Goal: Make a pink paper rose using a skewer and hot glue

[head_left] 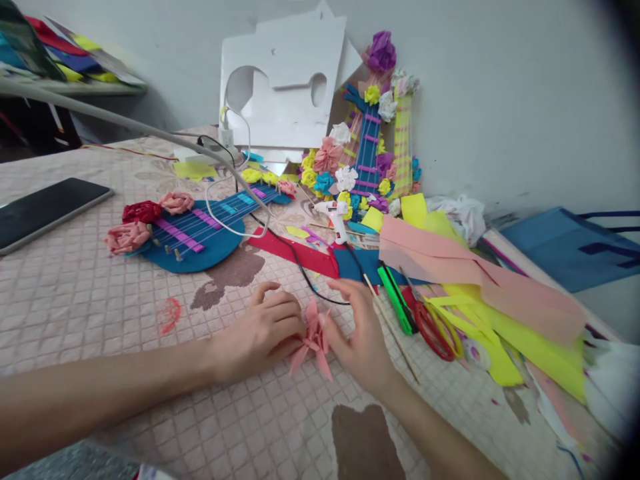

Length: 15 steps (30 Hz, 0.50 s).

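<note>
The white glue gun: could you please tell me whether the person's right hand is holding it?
No, the glue gun sits beyond and apart from the right hand, which is at the pink paper piece.

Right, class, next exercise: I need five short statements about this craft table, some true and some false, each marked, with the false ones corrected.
1. The bare left hand and bare right hand are at the pink, petal-shaped craft piece. True.
2. The right hand grips the white glue gun. False: the white glue gun rests beyond both hands, apart from them.
3. The dark-screened, flat phone lies at the picture's left. True.
4. The red-and-yellow-handled scissors lie on the phone. False: the scissors lie beside the green plastic cutter, on the picture's right.
5. The blue, guitar-shaped craft lying on the table has red and pink flowers at its wide end. True.
</note>
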Motion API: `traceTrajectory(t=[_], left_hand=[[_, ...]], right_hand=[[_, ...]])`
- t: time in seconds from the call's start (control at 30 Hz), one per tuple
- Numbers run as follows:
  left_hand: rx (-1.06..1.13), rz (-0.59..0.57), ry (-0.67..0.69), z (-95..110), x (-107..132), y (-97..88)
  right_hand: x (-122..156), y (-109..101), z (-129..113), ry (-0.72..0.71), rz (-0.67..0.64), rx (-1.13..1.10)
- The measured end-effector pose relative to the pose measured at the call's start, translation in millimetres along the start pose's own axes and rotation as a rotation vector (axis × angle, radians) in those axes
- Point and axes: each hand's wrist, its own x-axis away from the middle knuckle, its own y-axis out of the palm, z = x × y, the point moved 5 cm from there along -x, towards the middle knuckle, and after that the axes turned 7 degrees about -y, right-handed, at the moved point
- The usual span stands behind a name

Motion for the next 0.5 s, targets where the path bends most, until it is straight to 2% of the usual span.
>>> traceTrajectory(t=[0.07,0.17,0.3,0.5], left_hand=[[0.001,0.011,0.002,0.2,-0.3,-0.7],[-0.003,0.022,-0.001,0.8,-0.8,-1.8],[0.000,0.017,0.001,1.7,-1.3,-2.1],[0.040,0.037,-0.017,4.2,-3.0,-4.7]], right_hand=[[15.8,3.3,-7.7,0.010,-0.041,-0.028],[27.7,8.9,-6.2,0.068,-0.088,-0.093],[32.7,16.4,1.2,0.150,-0.122,-0.169],[32.8,17.7,3.8,0.121,-0.116,-0.080]])
